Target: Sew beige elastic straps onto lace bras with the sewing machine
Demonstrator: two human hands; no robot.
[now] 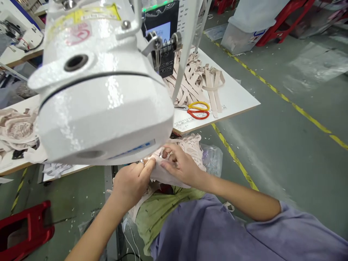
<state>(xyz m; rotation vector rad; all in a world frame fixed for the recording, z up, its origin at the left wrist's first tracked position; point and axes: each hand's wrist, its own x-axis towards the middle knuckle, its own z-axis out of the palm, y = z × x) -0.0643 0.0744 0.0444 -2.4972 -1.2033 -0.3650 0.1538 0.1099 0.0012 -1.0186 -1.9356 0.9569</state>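
A white sewing machine (108,112) fills the upper left, and its head hides the needle area. Just below its front edge, my left hand (133,181) is closed, fingertips pressing on a pale pink lace garment (171,177). To the right, my right hand (182,165) pinches the same fabric between bent fingers and thumb. Lace from the garment (191,145) spreads behind my right hand and more cloth hangs toward my lap. The machine hides part of the fabric near my fingertips.
Scissors (198,110) with yellow and red handles lie on the white table (233,101), beside a heap of beige straps (195,79). A control panel (163,40) stands behind the machine. More lace pieces (19,127) lie at left. A red stool (29,228) is at lower left.
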